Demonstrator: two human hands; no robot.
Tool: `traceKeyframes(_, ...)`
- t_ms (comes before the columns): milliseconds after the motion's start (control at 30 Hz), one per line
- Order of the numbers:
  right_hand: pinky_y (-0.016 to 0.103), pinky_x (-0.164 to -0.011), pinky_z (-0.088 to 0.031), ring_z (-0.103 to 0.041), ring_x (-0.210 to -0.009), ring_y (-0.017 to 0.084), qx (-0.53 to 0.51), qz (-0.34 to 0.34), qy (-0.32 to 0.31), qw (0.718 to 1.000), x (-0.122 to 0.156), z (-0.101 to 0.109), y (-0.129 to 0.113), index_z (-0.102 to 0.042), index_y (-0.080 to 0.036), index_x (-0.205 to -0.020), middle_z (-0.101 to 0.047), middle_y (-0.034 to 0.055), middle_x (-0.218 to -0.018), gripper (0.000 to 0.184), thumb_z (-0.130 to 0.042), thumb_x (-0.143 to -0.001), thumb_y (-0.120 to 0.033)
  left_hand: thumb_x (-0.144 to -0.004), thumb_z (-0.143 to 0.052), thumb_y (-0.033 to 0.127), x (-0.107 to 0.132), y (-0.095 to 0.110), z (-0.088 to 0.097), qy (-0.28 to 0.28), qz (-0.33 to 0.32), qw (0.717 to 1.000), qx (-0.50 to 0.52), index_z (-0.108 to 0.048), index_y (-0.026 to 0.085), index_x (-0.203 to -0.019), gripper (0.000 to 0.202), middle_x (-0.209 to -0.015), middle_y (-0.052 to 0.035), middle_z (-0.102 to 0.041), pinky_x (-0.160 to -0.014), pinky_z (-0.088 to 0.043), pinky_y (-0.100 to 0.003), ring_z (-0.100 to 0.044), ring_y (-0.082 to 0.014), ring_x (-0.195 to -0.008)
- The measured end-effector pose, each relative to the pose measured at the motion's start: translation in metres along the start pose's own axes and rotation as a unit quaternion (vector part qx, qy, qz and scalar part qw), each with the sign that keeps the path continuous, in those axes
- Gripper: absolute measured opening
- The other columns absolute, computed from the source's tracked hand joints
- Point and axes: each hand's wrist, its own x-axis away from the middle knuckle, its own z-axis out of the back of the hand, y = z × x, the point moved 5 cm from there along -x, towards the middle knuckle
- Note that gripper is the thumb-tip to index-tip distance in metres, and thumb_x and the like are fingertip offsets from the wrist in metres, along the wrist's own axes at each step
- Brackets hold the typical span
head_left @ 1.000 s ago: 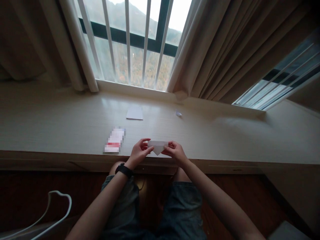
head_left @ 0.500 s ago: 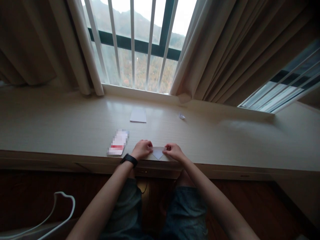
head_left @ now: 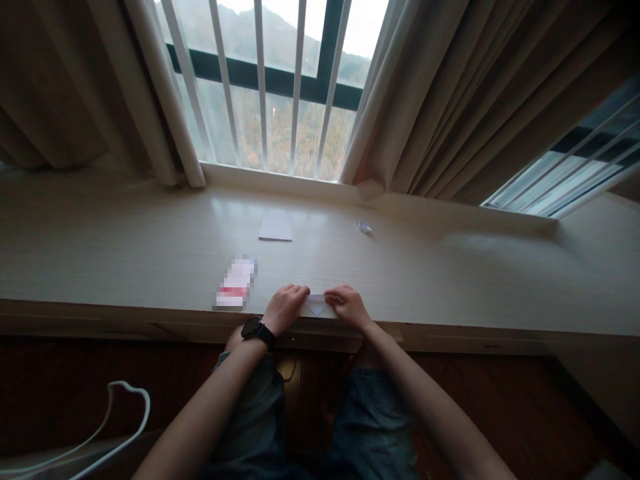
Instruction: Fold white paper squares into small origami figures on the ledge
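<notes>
A small piece of folded white paper (head_left: 316, 305), its lower part tapering to a point, lies between my hands at the front edge of the desk. My left hand (head_left: 286, 308), with a black watch (head_left: 257, 330) on the wrist, pinches its left side. On the right side, the fingers of my right hand (head_left: 349, 305) are closed on the paper too. Both hands cover its outer ends, so only the middle shows.
A stack of white paper (head_left: 275, 227) lies farther back on the desk (head_left: 460, 280). Right of it sits a small folded paper piece (head_left: 365, 227). A blurred-out phone-like object (head_left: 236, 283) is left of my hands. Behind stand curtains (head_left: 425, 100) and a barred window.
My hands have drawn slightly closer together, and less of the paper shows between them. My left wrist has turned so the watch face is visible. The view has shifted a little.
</notes>
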Motion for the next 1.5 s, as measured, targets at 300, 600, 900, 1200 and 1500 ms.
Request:
traceKeyframes(300,0.026,-0.068,-0.047,-0.061,-0.068,0.015,-0.028,-0.089,0.006,0.996,-0.004,0.003,0.016,-0.073,-0.021,-0.088,-0.07,0.0012,-0.077,0.014,-0.066,-0.076,-0.022,-0.085,-0.058,0.018,0.0,-0.001,-0.008,0.04,0.037,0.997,0.05,-0.061,0.021,-0.107,0.023,-0.101,-0.0057,-0.065,-0.087,-0.046,-0.036,-0.057,-0.022,-0.097)
traceKeyframes(600,0.028,-0.076,-0.048,-0.062,-0.08,0.017,0.034,0.0,0.004,0.999,0.0,0.012,0.007,-0.073,-0.022,-0.09,-0.072,0.0041,-0.085,0.014,-0.063,-0.082,-0.018,-0.081,-0.065,0.02,-0.005,-0.011,-0.008,0.039,0.061,0.992,0.103,-0.064,0.021,-0.097,0.016,-0.093,-0.0034,-0.066,-0.083,-0.047,-0.033,-0.059,-0.0207,-0.092)
traceKeyframes(900,0.033,-0.09,-0.046,-0.058,-0.096,0.02,0.03,0.043,-0.001,0.999,0.001,0.01,0.0,-0.07,-0.024,-0.102,-0.069,0.0031,-0.098,0.035,-0.056,-0.078,-0.003,-0.083,-0.063,0.016,-0.001,-0.005,-0.01,0.05,0.022,0.996,0.073,-0.064,0.022,-0.095,0.013,-0.093,-0.0031,-0.067,-0.084,-0.046,-0.034,-0.058,-0.02,-0.092)
traceKeyframes(1200,0.031,-0.086,-0.049,-0.059,-0.09,0.019,0.006,0.005,0.048,0.999,0.012,0.002,-0.002,-0.066,-0.023,-0.11,-0.066,0.0049,-0.097,0.041,-0.05,-0.079,-0.001,-0.086,-0.061,0.017,0.001,-0.002,-0.01,0.054,0.013,0.997,0.051,-0.064,0.021,-0.095,0.01,-0.091,-0.0026,-0.069,-0.082,-0.044,-0.033,-0.059,-0.0195,-0.09)
traceKeyframes(1500,0.037,-0.093,-0.045,-0.055,-0.099,0.023,0.129,0.101,-0.001,0.986,0.027,-0.003,-0.01,-0.067,-0.027,-0.119,-0.071,0.0011,-0.109,0.047,-0.052,-0.082,-0.002,-0.091,-0.054,0.017,0.004,0.011,-0.006,0.047,-0.038,0.998,-0.023,-0.064,0.022,-0.099,0.013,-0.095,-0.0042,-0.07,-0.084,-0.041,-0.037,-0.058,-0.0214,-0.098)
